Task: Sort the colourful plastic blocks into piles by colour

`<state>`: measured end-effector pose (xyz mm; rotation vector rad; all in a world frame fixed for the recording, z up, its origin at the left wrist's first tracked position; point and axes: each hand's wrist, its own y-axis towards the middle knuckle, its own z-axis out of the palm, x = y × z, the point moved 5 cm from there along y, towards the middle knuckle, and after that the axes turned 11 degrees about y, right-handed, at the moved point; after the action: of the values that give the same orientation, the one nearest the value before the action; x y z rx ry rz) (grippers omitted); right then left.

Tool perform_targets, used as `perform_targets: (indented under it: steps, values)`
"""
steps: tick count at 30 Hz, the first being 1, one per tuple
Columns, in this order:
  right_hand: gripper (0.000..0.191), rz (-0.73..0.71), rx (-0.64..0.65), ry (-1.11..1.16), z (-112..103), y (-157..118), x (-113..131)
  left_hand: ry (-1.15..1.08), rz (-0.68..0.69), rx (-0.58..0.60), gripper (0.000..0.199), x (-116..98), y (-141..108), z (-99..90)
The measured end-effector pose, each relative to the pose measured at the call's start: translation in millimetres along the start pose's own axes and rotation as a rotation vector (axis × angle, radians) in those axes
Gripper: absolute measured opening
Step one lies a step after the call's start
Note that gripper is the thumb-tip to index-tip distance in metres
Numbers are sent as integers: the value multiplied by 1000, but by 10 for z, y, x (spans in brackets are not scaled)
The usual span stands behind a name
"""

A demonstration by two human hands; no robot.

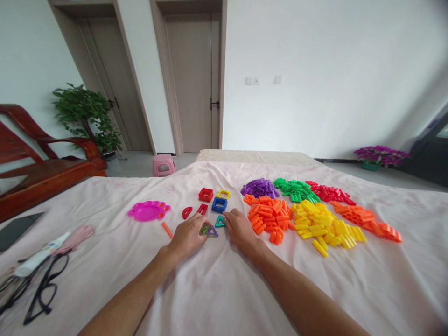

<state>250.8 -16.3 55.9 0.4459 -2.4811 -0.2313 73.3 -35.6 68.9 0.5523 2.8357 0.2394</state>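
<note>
My left hand (189, 233) is closed, its fingertips at the edge of a purple triangle tile (211, 231) and a green tile (204, 228) partly hidden by the fingers. My right hand (241, 229) has its fingers pressed together at the right edge of a teal triangle tile (220, 222). Just beyond lie blue square tiles (219, 205), a yellow square tile (224, 194) and stacked red square tiles (206, 194). A narrow red tile (202, 209) and a red half-round tile (187, 213) rest above my left hand.
Right of my hands are heaps of purple (259, 188), green (297, 190), red (331, 193), orange (269, 215) and yellow (317, 221) plastic pieces. On the left are a magenta palette (146, 211), an orange stick (167, 229), black glasses (47, 285) and a white tube (42, 255).
</note>
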Motion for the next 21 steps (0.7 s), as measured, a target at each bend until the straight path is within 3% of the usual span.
perform_targets:
  steps: [3,6,9,15,21]
  values:
    - [31,-14,-50,-3,-41,-21,41,-12,-18,25,37,43,-6,9]
    - [26,-117,-34,32,-16,-56,128,-5,-47,78,46,91,1,37]
    - [23,-207,31,38,45,-100,215,21,-49,115,37,101,6,37]
    - [24,-240,142,-70,112,-135,299,91,13,118,22,67,-11,6]
    - [23,-249,177,-102,144,-99,284,-51,-100,145,24,211,24,117]
